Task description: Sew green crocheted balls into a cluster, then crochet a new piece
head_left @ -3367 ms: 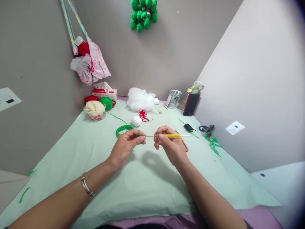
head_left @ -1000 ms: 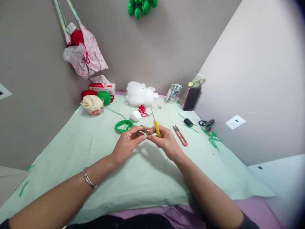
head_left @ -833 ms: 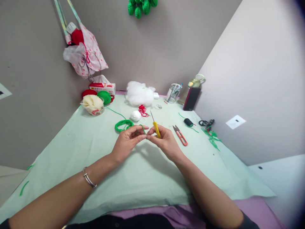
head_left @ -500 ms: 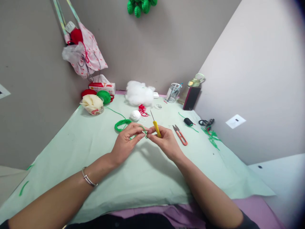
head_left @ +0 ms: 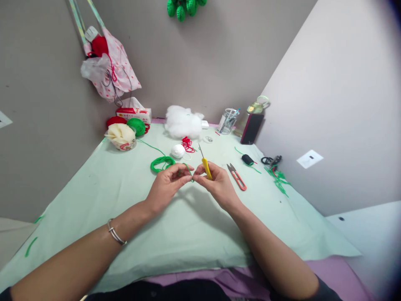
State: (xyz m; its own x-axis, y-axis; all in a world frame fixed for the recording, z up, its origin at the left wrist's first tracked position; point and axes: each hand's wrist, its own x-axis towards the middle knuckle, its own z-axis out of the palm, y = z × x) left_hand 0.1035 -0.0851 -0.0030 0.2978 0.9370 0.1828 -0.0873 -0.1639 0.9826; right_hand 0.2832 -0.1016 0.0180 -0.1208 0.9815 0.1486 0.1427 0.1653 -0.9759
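Note:
Above the middle of the cloth, my left hand (head_left: 167, 182) pinches green yarn (head_left: 189, 168) between thumb and fingers. A small loop of that yarn sits at the fingertips. My right hand (head_left: 219, 186) meets it there, its thumb and forefinger closed on the yarn too. Tucked in the right hand is a crochet hook with a yellow handle (head_left: 206, 168), its thin metal shaft pointing up and away. Just beyond the left hand lies a loose coil of green yarn (head_left: 158, 164). A white yarn ball (head_left: 178, 151) and tangled red yarn (head_left: 188, 144) are behind it.
Orange thread snips (head_left: 237, 177) lie right of my right hand. Farther back are white stuffing (head_left: 184, 122), a glass jar (head_left: 228, 121), a phone (head_left: 252, 129) against a bottle, a bowl (head_left: 121, 138) and a tissue box (head_left: 134, 113). Green yarn scraps (head_left: 278, 180) lie at right.
The yarn loop between my fingertips has become smaller and tighter. My right hand and the hook have shifted very slightly; the left hand stays nearly in place.

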